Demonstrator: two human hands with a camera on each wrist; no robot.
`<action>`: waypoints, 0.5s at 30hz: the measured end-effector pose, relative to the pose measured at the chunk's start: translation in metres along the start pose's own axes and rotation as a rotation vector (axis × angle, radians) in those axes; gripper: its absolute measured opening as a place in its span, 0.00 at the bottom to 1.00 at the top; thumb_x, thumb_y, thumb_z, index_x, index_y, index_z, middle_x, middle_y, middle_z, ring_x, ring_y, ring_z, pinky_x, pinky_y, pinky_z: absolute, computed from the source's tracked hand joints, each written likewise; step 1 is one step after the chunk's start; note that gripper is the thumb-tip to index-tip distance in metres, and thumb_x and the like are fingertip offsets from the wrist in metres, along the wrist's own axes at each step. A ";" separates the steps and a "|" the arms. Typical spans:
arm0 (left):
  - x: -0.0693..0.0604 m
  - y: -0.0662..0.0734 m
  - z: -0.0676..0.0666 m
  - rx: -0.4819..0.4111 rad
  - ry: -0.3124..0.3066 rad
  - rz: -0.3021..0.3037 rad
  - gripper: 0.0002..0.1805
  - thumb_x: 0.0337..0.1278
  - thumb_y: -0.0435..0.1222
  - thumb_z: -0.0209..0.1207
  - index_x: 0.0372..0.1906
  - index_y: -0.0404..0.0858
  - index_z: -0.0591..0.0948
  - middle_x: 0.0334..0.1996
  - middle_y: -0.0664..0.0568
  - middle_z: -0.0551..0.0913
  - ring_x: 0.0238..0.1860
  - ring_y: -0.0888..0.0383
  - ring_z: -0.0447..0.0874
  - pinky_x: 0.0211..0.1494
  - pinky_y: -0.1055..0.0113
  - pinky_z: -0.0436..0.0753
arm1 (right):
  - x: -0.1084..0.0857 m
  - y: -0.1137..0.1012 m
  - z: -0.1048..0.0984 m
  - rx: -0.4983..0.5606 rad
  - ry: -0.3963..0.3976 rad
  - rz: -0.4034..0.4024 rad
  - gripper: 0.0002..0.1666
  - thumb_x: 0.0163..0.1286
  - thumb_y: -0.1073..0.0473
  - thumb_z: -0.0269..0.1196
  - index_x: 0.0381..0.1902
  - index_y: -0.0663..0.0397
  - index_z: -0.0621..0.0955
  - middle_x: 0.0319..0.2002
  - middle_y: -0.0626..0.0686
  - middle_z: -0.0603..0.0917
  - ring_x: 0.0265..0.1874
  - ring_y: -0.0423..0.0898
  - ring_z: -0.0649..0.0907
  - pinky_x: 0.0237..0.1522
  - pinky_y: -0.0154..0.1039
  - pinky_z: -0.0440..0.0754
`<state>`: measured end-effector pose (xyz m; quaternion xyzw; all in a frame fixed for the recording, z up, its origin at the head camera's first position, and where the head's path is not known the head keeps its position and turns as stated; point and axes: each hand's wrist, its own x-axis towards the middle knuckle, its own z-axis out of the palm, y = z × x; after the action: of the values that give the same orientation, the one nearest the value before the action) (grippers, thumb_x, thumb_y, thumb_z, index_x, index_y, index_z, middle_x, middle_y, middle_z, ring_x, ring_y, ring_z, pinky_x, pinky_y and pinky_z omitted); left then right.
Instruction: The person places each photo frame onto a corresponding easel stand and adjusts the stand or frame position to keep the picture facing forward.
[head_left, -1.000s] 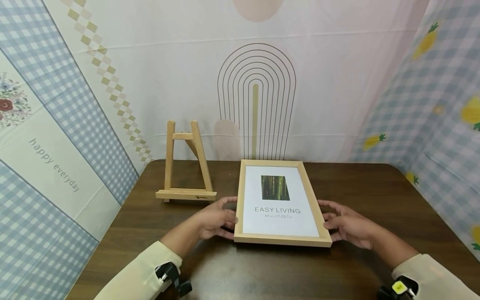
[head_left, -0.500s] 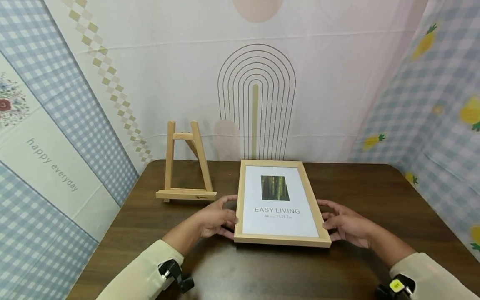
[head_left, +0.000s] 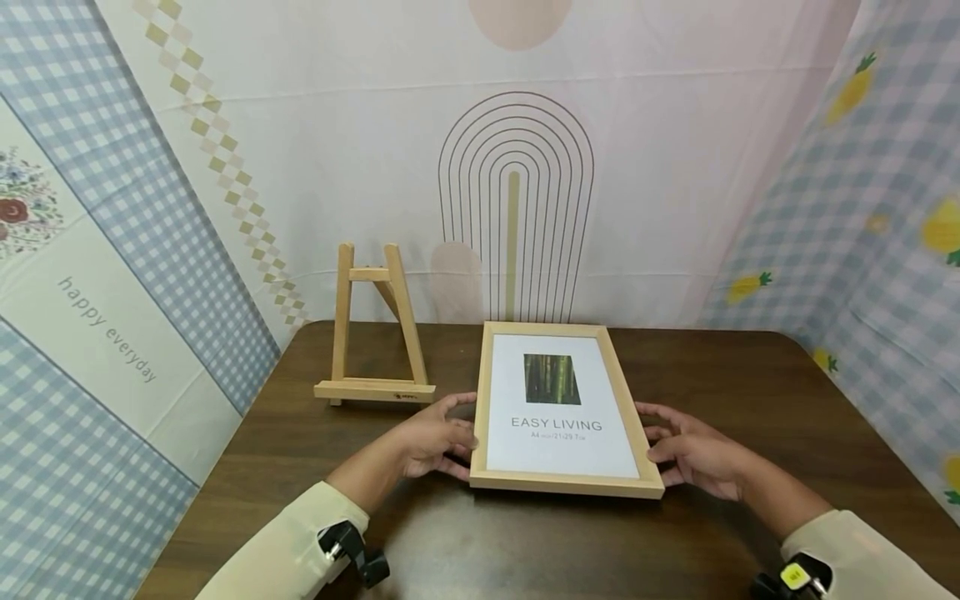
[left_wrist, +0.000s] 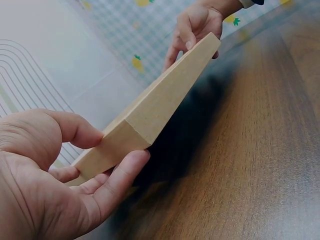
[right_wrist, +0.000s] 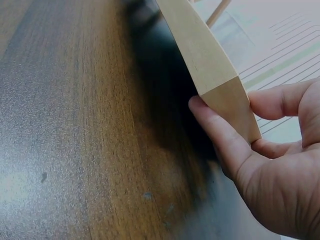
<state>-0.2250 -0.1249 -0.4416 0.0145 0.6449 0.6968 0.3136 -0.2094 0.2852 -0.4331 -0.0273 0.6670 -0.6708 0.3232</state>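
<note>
Unmoved, the picture frame (head_left: 567, 481) shows its sheet (head_left: 557, 410) only in head view.

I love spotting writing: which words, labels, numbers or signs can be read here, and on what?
"EASY LIVING": on the white sheet in the frame.
"A4", "21", "29.7": below it; neighbouring characters too small to read.
"happy everyday": on the left wall cloth.
Too small to read: the mark on the easel; the yellow label by the right sleeve.

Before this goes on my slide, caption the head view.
Left hand and right hand grip a wooden picture frame by its sides; an easel stands on the table left of it.
</note>
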 end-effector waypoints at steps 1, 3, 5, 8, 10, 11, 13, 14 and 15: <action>0.000 0.000 0.000 0.000 0.001 0.000 0.46 0.60 0.20 0.57 0.80 0.45 0.54 0.58 0.36 0.78 0.42 0.43 0.85 0.39 0.45 0.87 | 0.000 0.000 0.000 0.000 -0.001 0.000 0.54 0.72 0.68 0.59 0.82 0.56 0.38 0.72 0.74 0.58 0.52 0.64 0.83 0.49 0.63 0.83; 0.000 0.000 0.000 -0.001 0.003 0.001 0.46 0.60 0.20 0.57 0.80 0.45 0.54 0.57 0.36 0.78 0.42 0.43 0.85 0.39 0.45 0.87 | 0.000 -0.001 0.000 0.000 -0.004 0.001 0.54 0.72 0.68 0.59 0.82 0.56 0.38 0.73 0.74 0.57 0.52 0.65 0.83 0.49 0.63 0.83; 0.000 0.000 0.000 -0.004 0.002 0.000 0.46 0.60 0.20 0.57 0.80 0.45 0.55 0.56 0.36 0.78 0.42 0.43 0.85 0.39 0.45 0.87 | 0.000 -0.001 0.000 0.002 -0.008 0.001 0.54 0.72 0.68 0.59 0.82 0.56 0.38 0.72 0.74 0.57 0.52 0.65 0.83 0.49 0.63 0.83; -0.001 -0.001 0.000 -0.002 0.001 0.000 0.46 0.60 0.20 0.57 0.80 0.45 0.55 0.56 0.36 0.79 0.41 0.43 0.85 0.38 0.46 0.87 | 0.001 -0.001 -0.001 0.005 -0.020 0.004 0.55 0.72 0.68 0.59 0.82 0.55 0.37 0.72 0.74 0.58 0.52 0.65 0.82 0.49 0.63 0.83; -0.002 -0.001 0.000 0.000 0.000 0.001 0.46 0.60 0.21 0.58 0.80 0.45 0.55 0.56 0.36 0.79 0.41 0.44 0.85 0.38 0.47 0.88 | 0.001 -0.001 -0.001 0.007 -0.029 0.007 0.56 0.72 0.69 0.59 0.82 0.54 0.36 0.71 0.74 0.58 0.52 0.65 0.82 0.49 0.64 0.83; -0.002 -0.001 0.000 0.002 -0.001 0.002 0.46 0.60 0.21 0.58 0.80 0.45 0.55 0.56 0.36 0.79 0.41 0.44 0.85 0.37 0.48 0.88 | 0.001 -0.001 -0.002 0.008 -0.034 0.008 0.56 0.71 0.69 0.59 0.82 0.53 0.35 0.70 0.74 0.59 0.52 0.66 0.82 0.49 0.64 0.83; -0.002 0.000 0.000 0.003 -0.002 0.004 0.46 0.60 0.21 0.58 0.80 0.45 0.55 0.56 0.37 0.78 0.41 0.44 0.85 0.37 0.48 0.88 | 0.002 -0.001 -0.002 0.008 -0.038 0.008 0.57 0.71 0.69 0.59 0.82 0.52 0.35 0.70 0.74 0.59 0.52 0.66 0.82 0.49 0.64 0.83; -0.003 0.000 0.000 0.004 -0.003 0.006 0.46 0.60 0.21 0.58 0.80 0.45 0.54 0.56 0.37 0.78 0.41 0.44 0.85 0.37 0.48 0.88 | 0.002 -0.001 -0.002 0.009 -0.039 0.007 0.57 0.71 0.70 0.59 0.82 0.52 0.35 0.70 0.74 0.59 0.52 0.66 0.82 0.49 0.64 0.83; -0.003 0.000 0.000 0.003 -0.004 0.007 0.46 0.60 0.21 0.58 0.80 0.45 0.54 0.57 0.37 0.78 0.41 0.44 0.85 0.37 0.48 0.88 | 0.002 -0.001 -0.002 0.010 -0.038 0.006 0.57 0.71 0.70 0.59 0.82 0.52 0.35 0.70 0.74 0.59 0.52 0.66 0.82 0.49 0.64 0.83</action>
<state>-0.2225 -0.1258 -0.4402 0.0187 0.6453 0.6969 0.3123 -0.2122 0.2859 -0.4327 -0.0367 0.6574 -0.6725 0.3380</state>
